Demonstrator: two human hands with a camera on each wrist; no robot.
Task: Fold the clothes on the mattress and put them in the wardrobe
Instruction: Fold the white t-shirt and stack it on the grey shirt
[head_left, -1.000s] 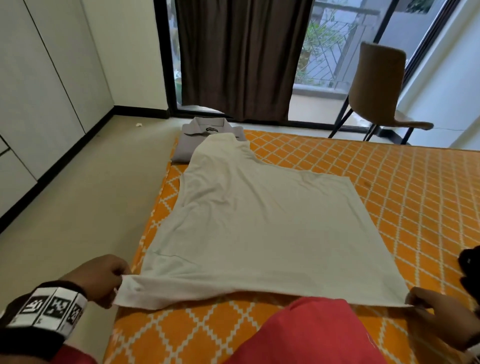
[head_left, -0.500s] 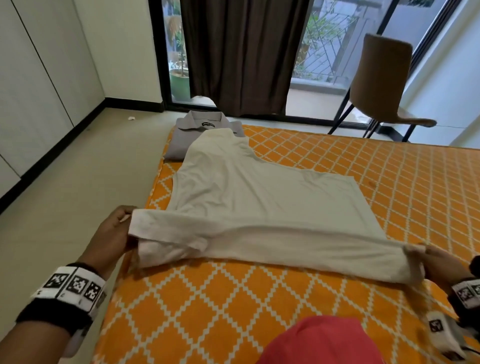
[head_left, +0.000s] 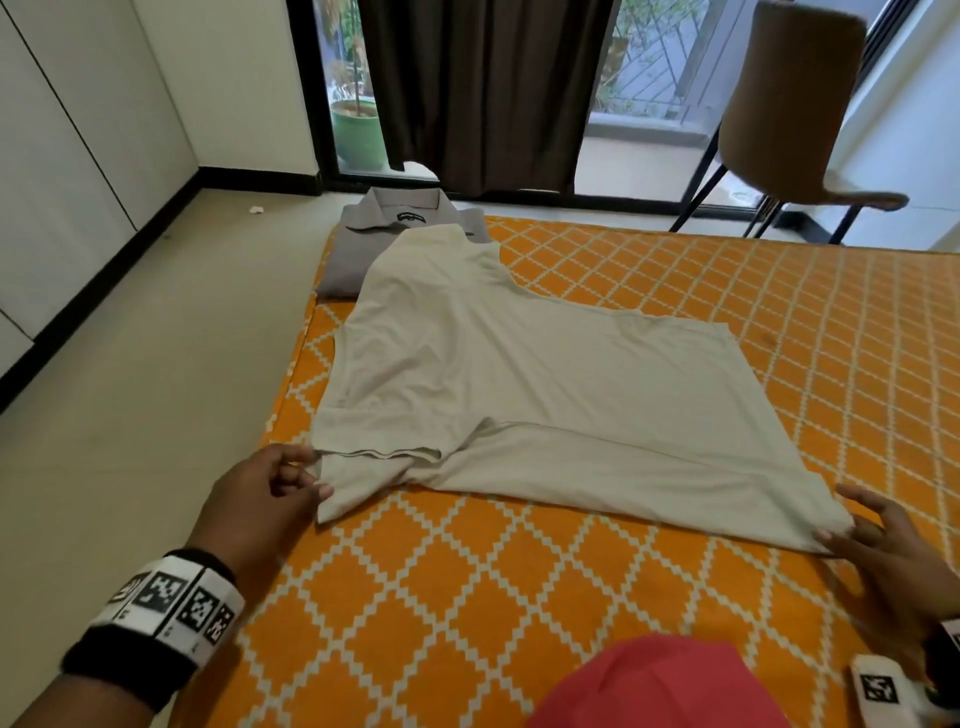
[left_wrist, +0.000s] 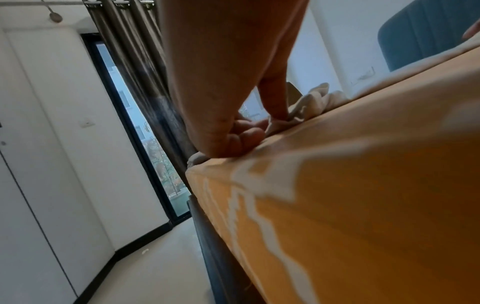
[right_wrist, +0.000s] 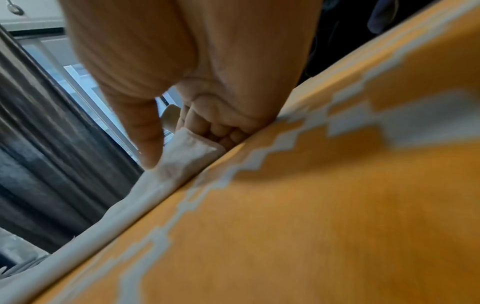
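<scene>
Clearly the shirt, lying flat on the mattress between my grips, is light, limp cloth, so I pinch its near corners, my left hand on the sleeve hem, my right hand holding the other corner.

Location: a bedroom in a home. Indicators: a mattress with an orange diamond-pattern cover on the floor, white wardrobe doors on one wall, a dark curtain over glass balcony doors, and a chair.
</scene>
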